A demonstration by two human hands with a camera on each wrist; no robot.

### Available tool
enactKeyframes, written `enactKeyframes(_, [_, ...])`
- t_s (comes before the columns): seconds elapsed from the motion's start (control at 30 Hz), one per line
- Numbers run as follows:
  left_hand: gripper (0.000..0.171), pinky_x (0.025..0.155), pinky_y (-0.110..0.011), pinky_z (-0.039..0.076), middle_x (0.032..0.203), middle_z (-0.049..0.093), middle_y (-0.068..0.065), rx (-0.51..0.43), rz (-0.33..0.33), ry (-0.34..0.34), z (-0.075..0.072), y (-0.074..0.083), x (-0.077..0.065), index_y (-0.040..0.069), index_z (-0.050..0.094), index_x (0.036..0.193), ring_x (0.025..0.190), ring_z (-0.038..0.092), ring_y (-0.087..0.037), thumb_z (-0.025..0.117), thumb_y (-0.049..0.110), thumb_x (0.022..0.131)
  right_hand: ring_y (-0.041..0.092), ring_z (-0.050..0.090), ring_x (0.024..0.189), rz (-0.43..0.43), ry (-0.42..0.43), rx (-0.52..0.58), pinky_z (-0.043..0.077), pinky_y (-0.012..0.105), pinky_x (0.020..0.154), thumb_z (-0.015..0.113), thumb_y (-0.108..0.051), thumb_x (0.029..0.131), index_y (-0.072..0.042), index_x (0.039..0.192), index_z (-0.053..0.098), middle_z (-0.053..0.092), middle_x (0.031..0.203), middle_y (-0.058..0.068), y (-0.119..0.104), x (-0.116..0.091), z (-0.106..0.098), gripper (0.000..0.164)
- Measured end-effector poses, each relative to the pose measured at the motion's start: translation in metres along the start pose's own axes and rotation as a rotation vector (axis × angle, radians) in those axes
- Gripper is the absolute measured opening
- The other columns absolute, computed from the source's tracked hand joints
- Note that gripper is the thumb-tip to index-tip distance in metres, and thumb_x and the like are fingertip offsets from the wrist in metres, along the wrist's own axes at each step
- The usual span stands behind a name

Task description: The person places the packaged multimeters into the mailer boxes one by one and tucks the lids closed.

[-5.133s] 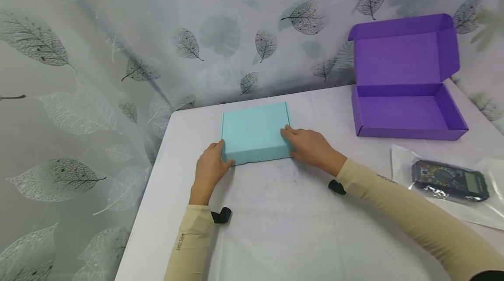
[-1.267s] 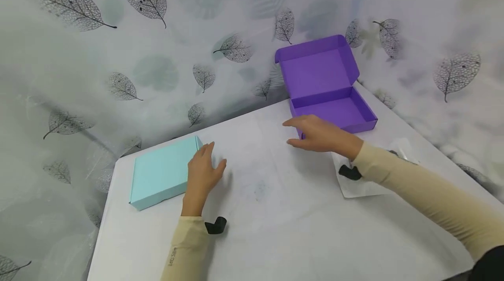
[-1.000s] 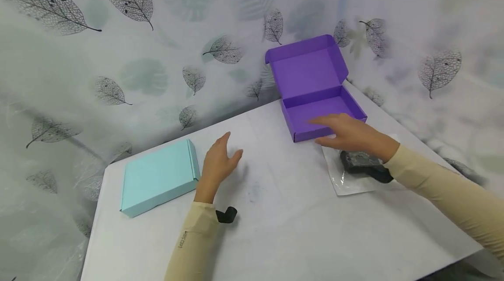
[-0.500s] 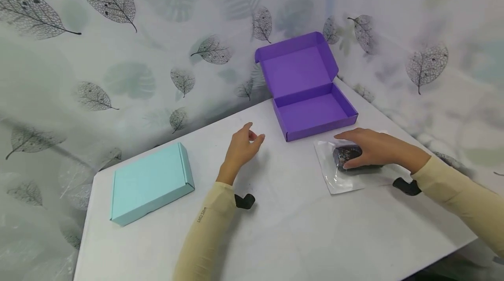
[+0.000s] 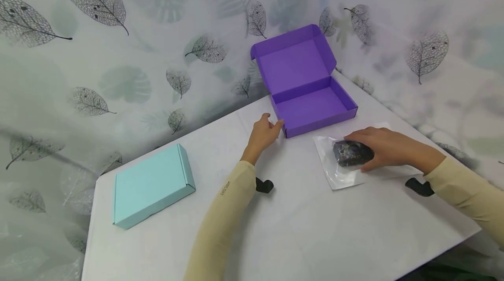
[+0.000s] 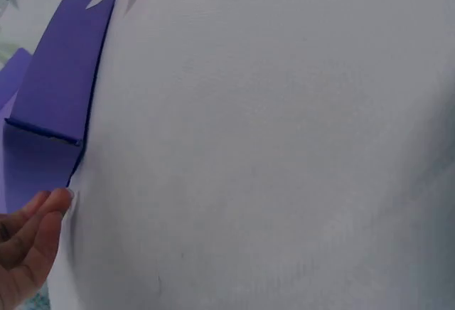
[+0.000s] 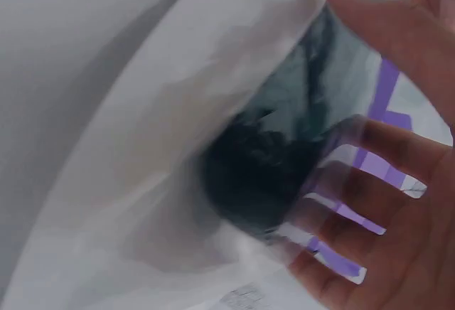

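Observation:
My right hand (image 5: 387, 149) lies over a black multimeter (image 5: 350, 153) sealed in a clear plastic bag (image 5: 327, 176). In the right wrist view the thumb is on one side of the dark multimeter (image 7: 256, 175) and the fingers curl round the other, through the plastic. The palm hides part of it. My left hand (image 5: 263, 134), fingers loosely bent and holding nothing, is beside the left front corner of an open purple box (image 5: 323, 122). The left wrist view puts its fingertips (image 6: 58, 200) right at the box's lower edge; whether they touch it I cannot tell.
A shut turquoise box (image 5: 151, 184) lies on the left of the white table (image 5: 299, 219). The purple box's raised lid (image 5: 293, 64) leans back near a leaf-patterned curtain (image 5: 149, 9). The table's right edge runs close behind the bag.
Both hands were on the turquoise box and have left it. The right hand has come down onto the bagged multimeter. The left has moved across to the purple box. The head view has turned right.

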State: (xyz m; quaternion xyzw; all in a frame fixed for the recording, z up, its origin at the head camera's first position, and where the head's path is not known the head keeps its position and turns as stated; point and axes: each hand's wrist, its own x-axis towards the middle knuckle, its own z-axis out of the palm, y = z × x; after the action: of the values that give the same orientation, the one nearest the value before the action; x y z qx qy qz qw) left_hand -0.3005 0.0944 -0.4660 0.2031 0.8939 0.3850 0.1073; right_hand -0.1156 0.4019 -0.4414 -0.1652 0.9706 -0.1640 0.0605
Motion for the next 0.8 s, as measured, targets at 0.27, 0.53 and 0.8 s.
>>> enactKeyframes(0.27, [0.066,0.076,-0.039,0.055,0.088,0.07,-0.007,0.087,-0.008,-0.002,0.02,0.011,0.014,-0.007,0.047,0.146,0.082,0.069,-0.024,0.057,0.045,0.106,0.038,0.06,0.117,0.001,0.016,-0.036,0.047,0.06,0.094,0.097,-0.036,0.07,-0.003,0.141,0.061,0.067,0.129,0.015,0.007,0.002,0.002,0.086])
enactKeyframes(0.53, [0.057,0.077,-0.037,0.056,0.061,0.066,0.003,0.05,-0.039,0.004,0.018,0.007,0.005,-0.009,0.051,0.141,0.067,0.071,-0.018,0.058,0.035,0.105,0.039,0.064,0.112,0.004,0.029,-0.024,0.051,0.058,0.092,0.097,-0.033,0.072,-0.005,0.139,0.064,0.067,0.125,0.018,0.007,0.003,0.003,0.079])
enactKeyframes(0.8, [0.055,0.082,-0.036,0.056,0.062,0.068,0.002,0.025,-0.069,0.012,0.007,-0.001,-0.012,-0.008,0.055,0.139,0.067,0.071,-0.016,0.059,0.032,0.102,0.026,0.065,0.098,-0.004,0.023,0.0,0.054,0.052,0.084,0.096,-0.038,0.072,-0.01,0.138,0.065,0.066,0.112,0.005,0.0,0.002,0.009,0.078])
